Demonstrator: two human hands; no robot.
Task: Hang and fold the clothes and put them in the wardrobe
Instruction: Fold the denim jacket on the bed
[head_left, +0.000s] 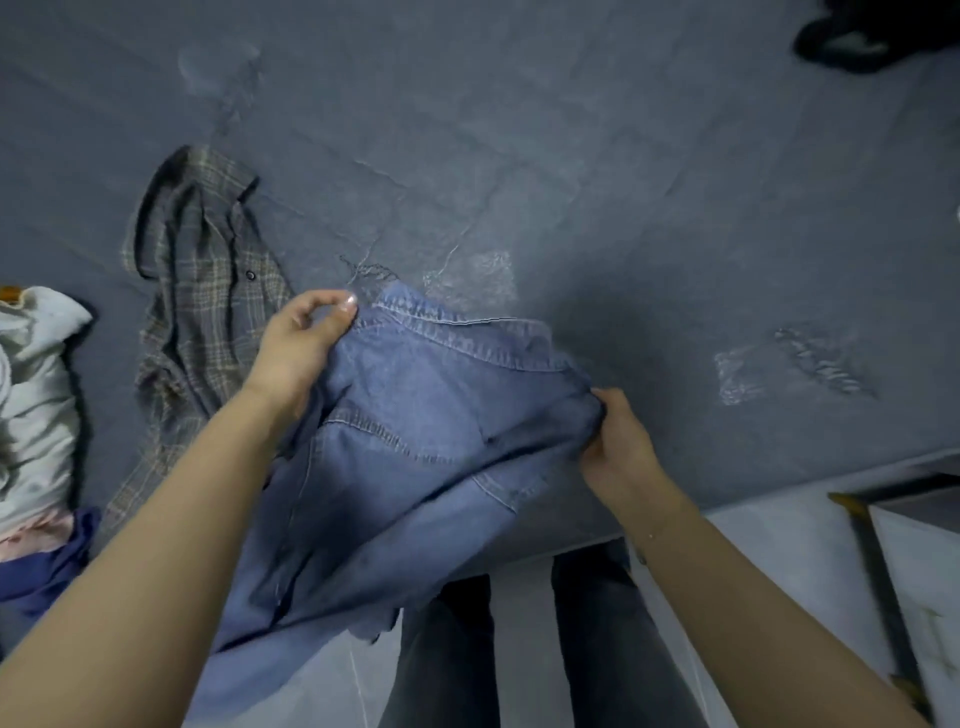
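Note:
A blue denim shirt (415, 431) hangs between my two hands over the near edge of a grey-blue bed (571, 156). My left hand (301, 348) pinches the shirt near its collar at the upper left. At the right, my right hand (618, 447) grips a bunched fold of the same shirt. The shirt's lower part drapes down past the bed edge in front of my legs. A grey plaid shirt (202, 301) lies crumpled on the bed, just left of my left hand.
A pile of white, pink and dark blue clothes (36, 415) sits at the left edge. A dark item (857, 41) lies at the far right corner of the bed. White floor (779, 545) and a gold-edged panel (883, 571) are at the lower right.

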